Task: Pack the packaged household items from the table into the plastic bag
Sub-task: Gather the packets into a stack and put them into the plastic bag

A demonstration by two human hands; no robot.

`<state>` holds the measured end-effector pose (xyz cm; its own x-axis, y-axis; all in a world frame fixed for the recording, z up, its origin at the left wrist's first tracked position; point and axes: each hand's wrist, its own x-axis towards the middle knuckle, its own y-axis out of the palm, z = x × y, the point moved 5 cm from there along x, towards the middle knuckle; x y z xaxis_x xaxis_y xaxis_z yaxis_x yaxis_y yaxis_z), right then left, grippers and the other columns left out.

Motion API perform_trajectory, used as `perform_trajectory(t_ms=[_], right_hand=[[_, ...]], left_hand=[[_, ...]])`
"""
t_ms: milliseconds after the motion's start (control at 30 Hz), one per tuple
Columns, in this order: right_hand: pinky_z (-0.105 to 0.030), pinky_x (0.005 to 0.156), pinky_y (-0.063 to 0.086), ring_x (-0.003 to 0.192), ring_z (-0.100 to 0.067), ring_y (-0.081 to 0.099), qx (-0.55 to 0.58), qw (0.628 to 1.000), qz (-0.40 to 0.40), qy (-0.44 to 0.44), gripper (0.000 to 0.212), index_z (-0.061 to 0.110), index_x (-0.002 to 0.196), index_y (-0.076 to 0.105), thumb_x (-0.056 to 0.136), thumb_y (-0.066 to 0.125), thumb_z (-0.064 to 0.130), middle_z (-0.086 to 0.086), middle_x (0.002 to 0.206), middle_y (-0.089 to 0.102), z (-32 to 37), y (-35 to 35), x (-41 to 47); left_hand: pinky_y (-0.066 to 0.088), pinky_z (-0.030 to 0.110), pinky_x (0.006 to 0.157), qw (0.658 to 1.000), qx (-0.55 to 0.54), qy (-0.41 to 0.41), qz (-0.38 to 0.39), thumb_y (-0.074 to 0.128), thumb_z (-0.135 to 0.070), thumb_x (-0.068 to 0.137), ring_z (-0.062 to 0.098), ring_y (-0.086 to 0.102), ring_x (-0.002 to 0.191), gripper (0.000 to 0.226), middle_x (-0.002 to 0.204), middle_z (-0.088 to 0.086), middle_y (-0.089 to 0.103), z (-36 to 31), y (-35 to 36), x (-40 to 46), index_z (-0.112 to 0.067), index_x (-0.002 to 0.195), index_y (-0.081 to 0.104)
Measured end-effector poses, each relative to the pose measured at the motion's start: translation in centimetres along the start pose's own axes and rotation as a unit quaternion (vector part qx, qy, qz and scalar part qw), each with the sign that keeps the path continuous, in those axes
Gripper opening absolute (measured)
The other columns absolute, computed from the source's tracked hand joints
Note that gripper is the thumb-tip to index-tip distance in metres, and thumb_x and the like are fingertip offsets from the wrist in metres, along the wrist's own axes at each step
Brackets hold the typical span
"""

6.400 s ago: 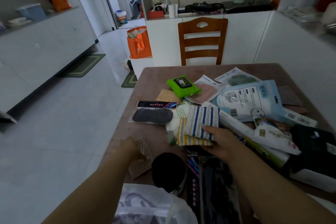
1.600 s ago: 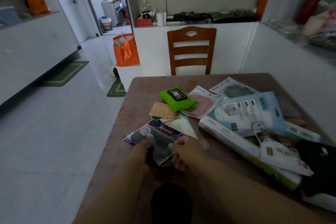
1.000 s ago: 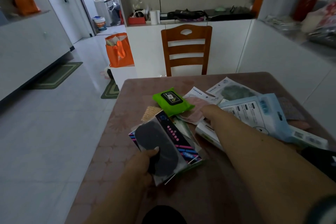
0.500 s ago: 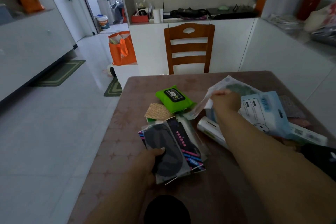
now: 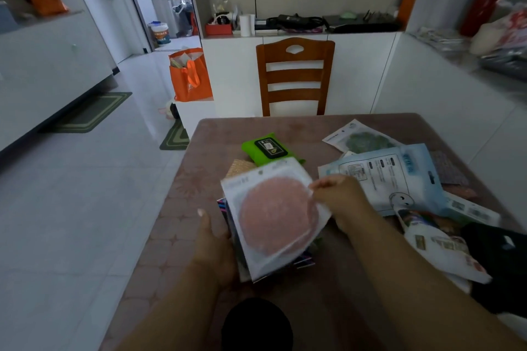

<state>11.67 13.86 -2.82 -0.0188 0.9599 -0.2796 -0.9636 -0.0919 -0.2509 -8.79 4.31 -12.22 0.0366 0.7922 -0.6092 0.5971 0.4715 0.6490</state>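
Observation:
My right hand (image 5: 338, 199) pinches the right edge of a clear packet with a round pink pad (image 5: 273, 216) and holds it over the stack in my left hand (image 5: 212, 248). That stack, gripped from the left side, shows only dark, striped edges (image 5: 303, 262) under the pink packet. On the brown table (image 5: 216, 131) lie a green wipes pack (image 5: 268, 148), a tan mesh pad (image 5: 241, 168), a packet with a green pad (image 5: 362, 141), a large pale blue packet (image 5: 399, 177) and a white pouch (image 5: 439, 251). The plastic bag is out of view.
A wooden chair (image 5: 295, 77) stands at the table's far side. A black item (image 5: 502, 265) lies at the right edge, a dark round shape (image 5: 256, 325) at the near edge. An orange bag (image 5: 189, 77) sits on the floor to the left; a person sits in the far room.
My right hand took the pink-pad packet from the middle of the table and brought it back over the stack in my left hand, covering the black-pad packet.

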Motion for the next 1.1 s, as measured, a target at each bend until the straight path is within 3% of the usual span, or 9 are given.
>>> perform_trajectory(t_ms=[167, 267, 367, 500, 633, 767, 867, 1000, 1100], right_hand=[[-0.031, 0.069, 0.048, 0.083, -0.019, 0.062, -0.275, 0.954, -0.021, -0.119, 0.012, 0.022, 0.095, 0.063, 0.084, 0.063, 0.026, 0.0, 0.093, 0.068, -1.2, -0.6, 3.5], [-0.039, 0.089, 0.043, 0.112, -0.027, 0.055, -0.422, 0.88, -0.118, -0.181, 0.047, 0.015, 0.128, 0.049, 0.085, 0.061, 0.03, -0.01, 0.124, 0.06, 0.8, -3.8, 7.7], [-0.055, 0.112, 0.021, 0.137, -0.028, 0.033, -0.642, 0.761, -0.044, -0.079, 0.079, 0.013, 0.145, 0.027, 0.08, 0.064, 0.039, -0.01, 0.147, 0.04, 0.3, -6.2, 11.1], [-0.038, 0.092, 0.047, 0.099, -0.021, 0.059, -0.733, 0.675, -0.021, -0.08, 0.04, 0.014, 0.117, 0.059, 0.08, 0.066, 0.029, -0.004, 0.109, 0.064, 1.4, -6.2, 11.5], [-0.033, 0.069, 0.049, 0.076, -0.023, 0.06, -0.578, 0.797, -0.088, -0.153, 0.027, 0.012, 0.098, 0.064, 0.086, 0.058, 0.036, -0.005, 0.086, 0.064, 7.4, -6.2, 9.8], [-0.03, 0.06, 0.053, 0.075, -0.022, 0.067, -0.2, 0.974, 0.046, -0.094, 0.029, 0.016, 0.087, 0.064, 0.077, 0.071, 0.043, -0.003, 0.076, 0.071, 10.1, -5.2, 6.2], [-0.027, 0.056, 0.053, 0.081, -0.024, 0.064, -0.085, 0.989, 0.12, 0.003, 0.027, 0.016, 0.095, 0.064, 0.078, 0.074, 0.035, -0.005, 0.086, 0.069, 4.7, 0.5, 3.9], [-0.035, 0.081, 0.056, 0.095, -0.025, 0.066, -0.105, 0.985, 0.128, 0.057, 0.042, 0.009, 0.108, 0.063, 0.078, 0.072, 0.038, -0.01, 0.107, 0.069, -3.3, 5.6, 1.4], [-0.019, 0.056, 0.05, 0.068, -0.013, 0.061, -0.153, 0.986, 0.062, -0.002, 0.034, 0.018, 0.077, 0.056, 0.083, 0.059, 0.052, 0.002, 0.077, 0.063, -2.6, 3.7, 2.7]], left_hand=[[0.058, 0.041, 0.062, 0.955, 0.243, 0.083, -0.15, 0.075, -0.012, 0.078, 0.037, 0.069, 0.081, 0.043, 0.095, 0.02, 0.071, 0.4, -0.5, 0.8, 0.004, 0.116, 0.062], [0.057, 0.037, 0.053, 0.947, 0.26, 0.092, -0.164, 0.079, -0.007, 0.072, 0.034, 0.071, 0.071, 0.034, 0.083, 0.017, 0.074, 0.6, -0.3, 1.1, 0.002, 0.102, 0.066], [0.057, 0.036, 0.049, 0.952, 0.247, 0.097, -0.154, 0.079, -0.005, 0.071, 0.032, 0.073, 0.063, 0.029, 0.075, 0.016, 0.076, 0.5, -0.2, 1.1, 0.001, 0.098, 0.068], [0.057, 0.037, 0.049, 0.955, 0.241, 0.099, -0.139, 0.077, -0.002, 0.072, 0.032, 0.073, 0.062, 0.029, 0.073, 0.016, 0.076, 0.6, 0.3, 0.7, 0.002, 0.099, 0.067], [0.059, 0.052, 0.064, 0.961, 0.223, 0.075, -0.143, 0.073, -0.017, 0.081, 0.041, 0.07, 0.084, 0.037, 0.097, 0.025, 0.073, 0.8, 0.3, 0.4, -0.001, 0.112, 0.064], [0.057, 0.049, 0.072, 0.978, 0.153, 0.072, -0.121, 0.041, -0.057, 0.092, 0.03, 0.065, 0.089, 0.054, 0.106, 0.009, 0.068, 0.4, 0.1, 0.4, -0.012, 0.117, 0.059], [0.058, 0.032, 0.049, 0.985, 0.123, 0.083, -0.082, 0.032, -0.06, 0.092, 0.018, 0.072, 0.066, 0.052, 0.078, -0.001, 0.076, -0.3, -0.1, 0.5, -0.017, 0.102, 0.059], [0.058, 0.037, 0.051, 0.968, 0.225, 0.091, -0.064, 0.072, -0.032, 0.075, 0.028, 0.074, 0.065, 0.032, 0.081, 0.014, 0.078, 0.1, 1.3, -0.3, -0.008, 0.097, 0.069], [0.059, 0.043, 0.055, 0.948, 0.279, 0.118, -0.098, 0.08, -0.011, 0.068, 0.037, 0.074, 0.071, 0.036, 0.084, 0.023, 0.075, -0.2, 1.7, -0.5, 0.003, 0.099, 0.07]])
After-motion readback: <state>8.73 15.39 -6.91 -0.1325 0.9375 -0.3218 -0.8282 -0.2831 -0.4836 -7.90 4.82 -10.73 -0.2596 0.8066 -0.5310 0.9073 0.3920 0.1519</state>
